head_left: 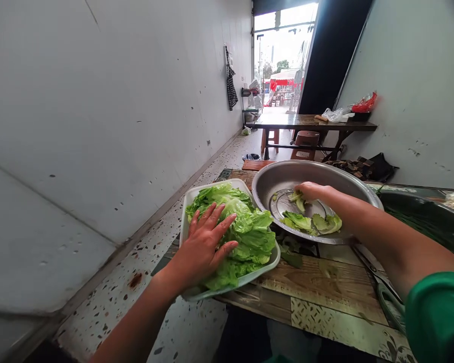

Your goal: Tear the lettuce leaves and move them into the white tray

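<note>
A heap of wet green lettuce (245, 227) fills a white plastic tray (276, 258) at the table's left edge. My left hand (210, 237) lies on the leaves with its fingers spread. To the right stands a wide metal basin (263, 184) with a few lettuce leaves (306, 223) on its bottom. Inside the basin, my right hand (310, 191) has its fingers closed on a small piece of lettuce (298, 199). Part of that hand's grip is hidden behind its back.
Scissors (386, 295) with green handles lie right of the basin, partly under my right forearm. A dark tub (419, 209) of long green vegetables stands at the right. Leaf scraps (292, 258) lie on the wood-patterned tabletop (336, 282). A wall (98, 126) runs along the left.
</note>
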Action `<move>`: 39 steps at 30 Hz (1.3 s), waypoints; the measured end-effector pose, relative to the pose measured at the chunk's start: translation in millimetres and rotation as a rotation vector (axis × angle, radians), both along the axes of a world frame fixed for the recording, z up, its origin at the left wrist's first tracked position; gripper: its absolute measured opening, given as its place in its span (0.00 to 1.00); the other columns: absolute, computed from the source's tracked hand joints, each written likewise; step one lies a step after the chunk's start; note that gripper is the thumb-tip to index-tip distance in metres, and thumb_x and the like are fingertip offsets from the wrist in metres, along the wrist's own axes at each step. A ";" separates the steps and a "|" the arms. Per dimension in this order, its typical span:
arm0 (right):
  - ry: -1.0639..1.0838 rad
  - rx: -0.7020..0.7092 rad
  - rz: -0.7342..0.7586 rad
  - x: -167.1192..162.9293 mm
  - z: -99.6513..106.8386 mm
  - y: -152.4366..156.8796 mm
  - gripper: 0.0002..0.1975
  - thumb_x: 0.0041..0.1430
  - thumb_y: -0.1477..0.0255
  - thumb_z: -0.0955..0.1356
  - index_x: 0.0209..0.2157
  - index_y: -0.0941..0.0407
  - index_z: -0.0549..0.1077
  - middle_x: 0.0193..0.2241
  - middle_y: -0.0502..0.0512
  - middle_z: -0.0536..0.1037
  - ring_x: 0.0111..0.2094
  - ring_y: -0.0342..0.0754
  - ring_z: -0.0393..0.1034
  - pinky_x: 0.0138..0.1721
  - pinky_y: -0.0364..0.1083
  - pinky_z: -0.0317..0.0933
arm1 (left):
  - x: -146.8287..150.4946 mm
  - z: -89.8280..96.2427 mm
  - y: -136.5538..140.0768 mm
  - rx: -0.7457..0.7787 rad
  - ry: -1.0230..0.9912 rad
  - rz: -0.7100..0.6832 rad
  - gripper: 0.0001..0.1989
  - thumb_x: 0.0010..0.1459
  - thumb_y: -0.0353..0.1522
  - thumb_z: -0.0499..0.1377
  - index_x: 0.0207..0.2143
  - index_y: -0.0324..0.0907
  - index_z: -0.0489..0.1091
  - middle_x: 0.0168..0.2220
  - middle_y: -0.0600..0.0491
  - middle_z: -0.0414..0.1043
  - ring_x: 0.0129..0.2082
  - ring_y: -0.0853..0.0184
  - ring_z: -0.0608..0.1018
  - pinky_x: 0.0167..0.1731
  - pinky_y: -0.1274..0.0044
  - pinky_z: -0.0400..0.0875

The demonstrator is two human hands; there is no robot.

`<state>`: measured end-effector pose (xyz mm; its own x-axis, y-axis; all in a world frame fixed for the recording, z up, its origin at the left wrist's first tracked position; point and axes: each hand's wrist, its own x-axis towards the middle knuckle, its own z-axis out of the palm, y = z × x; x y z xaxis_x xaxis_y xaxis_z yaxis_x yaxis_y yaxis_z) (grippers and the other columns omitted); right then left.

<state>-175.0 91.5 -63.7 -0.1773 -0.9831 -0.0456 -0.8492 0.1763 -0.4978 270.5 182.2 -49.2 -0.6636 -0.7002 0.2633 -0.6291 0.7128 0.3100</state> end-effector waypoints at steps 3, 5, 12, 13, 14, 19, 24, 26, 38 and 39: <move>0.201 0.105 0.023 -5.4 15.0 16.4 0.09 0.42 0.85 0.68 0.19 0.57 0.72 0.21 0.53 0.72 0.35 0.51 0.71 0.42 0.48 0.60 | 6.3 2.3 20.1 -0.024 0.016 0.014 0.32 0.67 0.51 0.49 0.69 0.50 0.58 0.74 0.47 0.45 0.74 0.50 0.46 0.70 0.50 0.39; 0.263 0.056 0.020 -9.3 27.2 28.6 0.08 0.45 0.83 0.67 0.21 0.56 0.74 0.20 0.52 0.71 0.30 0.48 0.69 0.37 0.48 0.59 | 9.3 2.9 34.4 -0.025 0.023 0.020 0.32 0.67 0.51 0.49 0.69 0.49 0.58 0.74 0.46 0.46 0.74 0.50 0.46 0.70 0.50 0.40; 0.363 -0.023 0.002 17.9 83.7 63.5 0.09 0.50 0.80 0.64 0.28 0.55 0.74 0.20 0.52 0.72 0.21 0.47 0.65 0.29 0.49 0.57 | 12.4 0.3 62.0 0.086 0.007 0.037 0.28 0.69 0.47 0.50 0.63 0.43 0.67 0.71 0.40 0.54 0.71 0.50 0.56 0.68 0.47 0.43; 0.386 -0.061 0.016 28.6 92.0 65.7 0.08 0.51 0.80 0.64 0.30 0.55 0.75 0.23 0.53 0.74 0.23 0.48 0.66 0.31 0.49 0.58 | 13.3 1.1 61.9 0.095 0.053 0.035 0.28 0.69 0.47 0.50 0.63 0.43 0.67 0.70 0.40 0.56 0.71 0.50 0.57 0.68 0.47 0.43; 0.404 -0.104 0.041 41.2 99.8 67.5 0.09 0.53 0.79 0.64 0.32 0.56 0.76 0.26 0.55 0.76 0.25 0.49 0.67 0.33 0.50 0.59 | 14.6 2.0 61.1 0.102 0.123 0.044 0.28 0.69 0.48 0.49 0.64 0.43 0.66 0.69 0.41 0.58 0.71 0.51 0.58 0.69 0.48 0.44; 0.380 -0.297 0.259 135.8 129.3 81.3 0.13 0.62 0.74 0.63 0.44 0.56 0.77 0.39 0.59 0.79 0.35 0.51 0.71 0.40 0.50 0.62 | 21.0 1.5 54.8 0.103 0.702 0.331 0.33 0.69 0.51 0.45 0.69 0.45 0.57 0.69 0.43 0.58 0.71 0.55 0.59 0.69 0.57 0.53; 0.390 -0.357 0.563 254.7 131.2 99.7 0.14 0.67 0.76 0.61 0.46 0.55 0.76 0.47 0.59 0.77 0.38 0.49 0.72 0.38 0.48 0.63 | 14.1 -13.8 51.4 0.054 0.940 0.473 0.35 0.68 0.53 0.45 0.71 0.47 0.50 0.73 0.45 0.50 0.72 0.57 0.54 0.70 0.58 0.48; 0.455 -0.338 0.623 290.6 117.1 101.5 0.15 0.68 0.76 0.60 0.49 0.55 0.75 0.47 0.60 0.78 0.38 0.50 0.73 0.36 0.48 0.64 | 10.1 -20.5 48.3 0.012 0.897 0.503 0.36 0.68 0.54 0.44 0.71 0.45 0.50 0.73 0.44 0.48 0.73 0.57 0.50 0.71 0.58 0.45; 0.161 -0.059 0.922 249.0 120.5 137.3 0.15 0.68 0.72 0.64 0.50 0.45 0.78 0.64 0.47 0.69 0.67 0.50 0.59 0.69 0.53 0.50 | 16.0 -25.4 46.5 0.203 0.549 0.331 0.33 0.69 0.52 0.41 0.68 0.48 0.58 0.72 0.48 0.53 0.72 0.56 0.55 0.70 0.56 0.51; 0.119 -0.035 0.839 223.8 127.0 133.0 0.15 0.69 0.70 0.64 0.52 0.47 0.77 0.64 0.48 0.68 0.65 0.49 0.61 0.68 0.51 0.53 | 15.8 -24.6 48.4 0.179 0.448 0.305 0.33 0.68 0.53 0.43 0.68 0.50 0.59 0.72 0.49 0.53 0.72 0.54 0.55 0.69 0.55 0.52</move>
